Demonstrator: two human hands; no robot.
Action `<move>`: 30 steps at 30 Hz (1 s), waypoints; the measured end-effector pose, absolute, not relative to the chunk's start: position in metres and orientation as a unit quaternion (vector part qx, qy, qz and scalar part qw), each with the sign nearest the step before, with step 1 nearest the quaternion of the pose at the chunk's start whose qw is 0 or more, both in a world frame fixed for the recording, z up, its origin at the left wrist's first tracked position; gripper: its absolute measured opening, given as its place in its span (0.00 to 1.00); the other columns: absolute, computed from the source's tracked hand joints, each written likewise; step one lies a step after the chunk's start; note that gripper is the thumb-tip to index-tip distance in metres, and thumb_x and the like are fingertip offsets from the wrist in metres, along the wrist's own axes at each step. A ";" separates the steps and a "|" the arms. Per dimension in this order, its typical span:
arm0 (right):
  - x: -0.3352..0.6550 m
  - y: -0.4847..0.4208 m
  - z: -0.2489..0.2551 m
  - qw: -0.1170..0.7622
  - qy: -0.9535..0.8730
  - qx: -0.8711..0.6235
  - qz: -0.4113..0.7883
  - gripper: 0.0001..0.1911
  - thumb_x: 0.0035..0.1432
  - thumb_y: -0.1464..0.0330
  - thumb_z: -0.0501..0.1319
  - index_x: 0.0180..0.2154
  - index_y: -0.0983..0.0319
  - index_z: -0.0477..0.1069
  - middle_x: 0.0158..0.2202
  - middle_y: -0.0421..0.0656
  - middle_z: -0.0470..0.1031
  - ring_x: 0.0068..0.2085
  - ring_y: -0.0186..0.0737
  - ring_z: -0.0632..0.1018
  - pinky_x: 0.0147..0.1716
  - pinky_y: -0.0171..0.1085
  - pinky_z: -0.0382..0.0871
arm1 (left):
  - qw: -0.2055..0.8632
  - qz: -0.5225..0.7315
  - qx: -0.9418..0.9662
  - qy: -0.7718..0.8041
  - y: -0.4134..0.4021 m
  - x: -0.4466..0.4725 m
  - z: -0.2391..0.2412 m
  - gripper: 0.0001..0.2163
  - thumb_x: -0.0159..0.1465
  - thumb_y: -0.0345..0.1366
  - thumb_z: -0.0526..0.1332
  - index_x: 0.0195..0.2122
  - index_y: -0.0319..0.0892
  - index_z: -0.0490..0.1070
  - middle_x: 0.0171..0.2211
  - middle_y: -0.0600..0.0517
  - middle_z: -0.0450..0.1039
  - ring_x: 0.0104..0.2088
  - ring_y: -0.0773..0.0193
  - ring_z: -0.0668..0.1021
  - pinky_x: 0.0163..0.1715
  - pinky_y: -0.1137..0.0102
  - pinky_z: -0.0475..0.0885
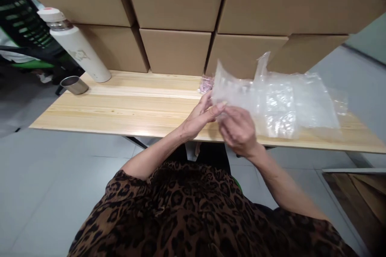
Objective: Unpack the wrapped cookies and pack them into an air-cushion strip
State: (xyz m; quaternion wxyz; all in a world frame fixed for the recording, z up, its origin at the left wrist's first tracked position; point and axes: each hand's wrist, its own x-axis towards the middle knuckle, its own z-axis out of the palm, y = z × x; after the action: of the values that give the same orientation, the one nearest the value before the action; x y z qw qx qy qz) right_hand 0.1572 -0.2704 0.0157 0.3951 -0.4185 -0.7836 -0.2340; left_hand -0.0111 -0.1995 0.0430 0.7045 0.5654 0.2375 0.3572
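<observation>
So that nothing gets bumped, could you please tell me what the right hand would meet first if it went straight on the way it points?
The right hand would probably meet the left hand first, around its thumb; blur and depth leave unclear whether they touch.

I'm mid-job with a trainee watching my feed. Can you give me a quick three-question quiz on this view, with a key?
1. True or false: the white bottle stands to the right of the clear plastic.
2. Multiple choice: what are the left hand and right hand at?
A) a screwdriver
B) a roll of tape
C) the clear plastic
3. Short answer: what small vessel is near the foot of the white bottle, at the left end of the table?

Key:
1. False; it stands to the left.
2. C
3. A metal cup.
</observation>
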 end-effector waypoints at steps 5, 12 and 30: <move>0.088 -0.263 -0.001 0.374 -0.842 -0.350 -0.171 0.11 0.71 0.74 0.59 0.49 0.66 0.80 0.52 0.54 0.84 0.53 0.50 0.80 0.50 0.47 0.78 | 0.708 0.466 0.403 0.347 -0.205 -0.053 0.022 0.25 0.68 0.31 0.61 0.67 0.43 0.68 0.58 0.43 0.81 0.54 0.54 0.86 0.62 0.53 0.78; 0.078 -0.264 -0.016 0.378 -0.853 -0.342 -0.111 0.10 0.72 0.73 0.60 0.51 0.65 0.79 0.53 0.55 0.83 0.53 0.51 0.81 0.51 0.49 0.79 | 0.553 0.589 0.379 0.451 -0.176 -0.136 -0.007 0.27 0.67 0.30 0.60 0.68 0.45 0.67 0.53 0.43 0.83 0.48 0.55 0.87 0.56 0.55 0.83; 0.216 -0.285 -0.017 0.387 -0.663 -0.638 -0.060 0.15 0.73 0.60 0.60 0.56 0.53 0.79 0.54 0.51 0.83 0.57 0.59 0.81 0.55 0.62 0.78 | 0.185 0.273 0.869 0.369 -0.221 -0.127 0.009 0.27 0.76 0.55 0.55 0.74 0.56 0.61 0.78 0.46 0.59 0.80 0.48 0.58 0.78 0.41 0.52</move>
State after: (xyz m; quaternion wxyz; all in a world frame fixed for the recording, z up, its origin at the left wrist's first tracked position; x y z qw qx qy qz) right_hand 0.2161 -0.2851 -0.0170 0.3871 -0.6383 -0.6626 -0.0603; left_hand -0.1265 -0.2209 0.0092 0.1850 0.8689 0.3689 0.2734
